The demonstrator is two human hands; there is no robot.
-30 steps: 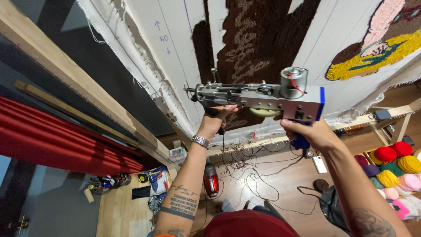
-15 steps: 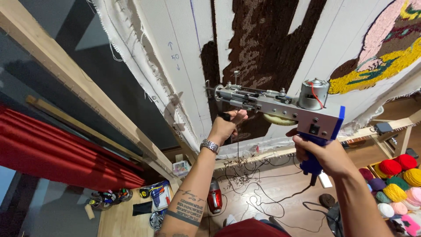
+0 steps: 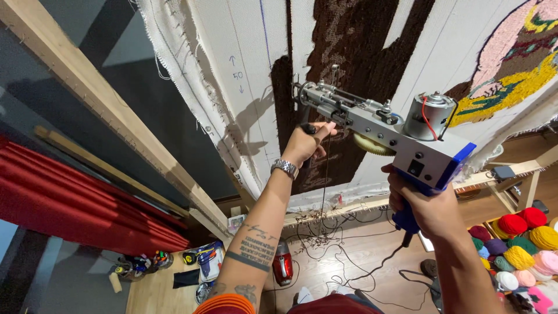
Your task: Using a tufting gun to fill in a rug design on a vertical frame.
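The grey metal tufting gun with a blue plastic handle (image 3: 395, 131) is held up against the stretched white backing cloth (image 3: 232, 70), its needle end touching the fabric at the edge of a dark brown tufted patch (image 3: 349, 52). The cloth is coarse woven canvas, frayed along its left edge, and it is pinned to a pale wooden frame (image 3: 116, 116) whose beam runs diagonally across the view. To the right, pink, yellow and green pile forms another looped, fuzzy area (image 3: 511, 64). Left of the frame hangs a red pleated curtain (image 3: 75, 203).

The right hand (image 3: 427, 209) is closed tight around the blue pistol grip below the gun's boxy body, fingers wrapped fully about it. The left hand (image 3: 305, 142), wearing a silver metal wristwatch (image 3: 285, 168), is clenched around the black front handle under the barrel. A cylindrical silver motor (image 3: 427, 116) sits on top of the gun, with a cream toothed gear (image 3: 372, 145) beneath.

Round balls of coloured yarn (image 3: 523, 244) lie low at the right. Black cables (image 3: 343, 256) trail over the wooden floor.
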